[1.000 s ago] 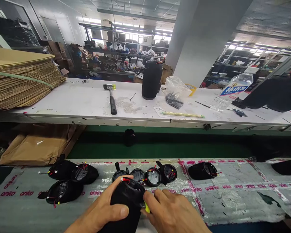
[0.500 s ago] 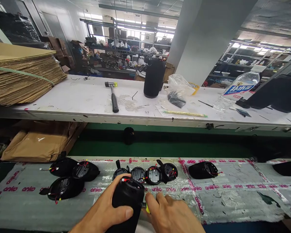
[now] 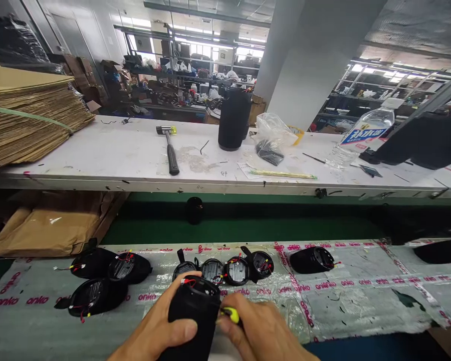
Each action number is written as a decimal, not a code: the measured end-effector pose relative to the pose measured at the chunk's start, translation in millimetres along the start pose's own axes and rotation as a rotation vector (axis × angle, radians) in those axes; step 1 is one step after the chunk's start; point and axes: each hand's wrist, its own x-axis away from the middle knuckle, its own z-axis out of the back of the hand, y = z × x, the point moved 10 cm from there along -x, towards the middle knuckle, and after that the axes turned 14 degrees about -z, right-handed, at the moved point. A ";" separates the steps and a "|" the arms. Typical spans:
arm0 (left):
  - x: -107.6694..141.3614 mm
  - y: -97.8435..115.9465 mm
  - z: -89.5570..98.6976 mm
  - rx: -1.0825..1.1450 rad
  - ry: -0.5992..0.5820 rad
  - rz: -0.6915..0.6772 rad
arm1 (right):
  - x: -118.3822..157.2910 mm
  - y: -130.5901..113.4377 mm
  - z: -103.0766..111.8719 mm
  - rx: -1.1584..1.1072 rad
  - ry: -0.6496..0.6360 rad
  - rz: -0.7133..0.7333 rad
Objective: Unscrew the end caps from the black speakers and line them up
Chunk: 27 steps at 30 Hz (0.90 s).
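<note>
My left hand (image 3: 169,326) is wrapped round a black cylindrical speaker housing (image 3: 195,318), which stands tilted with its open end up. Red wires and a white connector show at that end. My right hand (image 3: 263,326) grips a small tool with a yellow-and-black handle (image 3: 231,314) against the housing's right side; the tip is hidden. Just beyond my hands, several similar black housings (image 3: 237,271) stand in a row with wires showing. Another group of housings (image 3: 97,296) lies to the left, and a single housing (image 3: 311,259) lies to the right.
A white shelf (image 3: 135,155) runs across behind, bearing a mallet (image 3: 171,150), an upright black cylinder (image 3: 233,120), a plastic bag (image 3: 272,135) and a water bottle (image 3: 366,133). Stacked cardboard (image 3: 26,123) is at the left. Grey printed sheeting (image 3: 361,306) covers the lower bench.
The yellow handle has swung up and out from the housing and shows more of its length. My left hand keeps its hold. The whole view has shifted slightly.
</note>
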 end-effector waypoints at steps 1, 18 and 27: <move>0.7 -3.1 0.5 0.035 -0.004 0.029 | -0.7 6.1 2.3 -0.051 -0.016 -0.031; -4.3 4.6 4.4 -0.078 0.011 -0.028 | -1.1 -7.8 -15.7 0.193 -0.120 0.077; -2.5 3.8 5.5 -0.195 0.003 -0.052 | 4.4 -16.6 -15.3 0.407 -0.033 0.077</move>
